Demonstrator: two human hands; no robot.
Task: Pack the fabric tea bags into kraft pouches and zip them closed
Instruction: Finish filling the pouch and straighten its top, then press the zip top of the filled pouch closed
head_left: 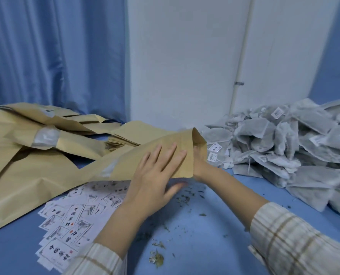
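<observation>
Right now, in the head view, the kraft pouch (pixel 157 155) is held up off the blue table (pixel 195 235) near the centre of the frame, mouth turned toward three o'clock. The left hand (pixel 155 175) lies over the pouch's near face with fingers straight and spread, thumb tucked under the lower edge, so it steadies rather than clamps. The right hand (pixel 198 167) goes into the open mouth and is mostly hidden inside; whether it holds a tea bag or only spreads the pouch I cannot tell. The heap of fabric tea bags (pixel 284 147) sits at three o'clock, just beside the mouth. More kraft pouches (pixel 36 147) lie piled at nine to ten o'clock, with a flat stack (pixel 125 139) just behind the held one, and printed labels (pixel 69 219) are scattered at seven o'clock.

The risks, as I judge them: with such a light left-hand hold the pouch could slip or fold as the right hand pushes in, creasing the zip track. Loose tea crumbs (pixel 157 257) on the table at six o'clock suggest bags can shed; rough stuffing might tear one, and grit in the zip would stop a clean seal.
</observation>
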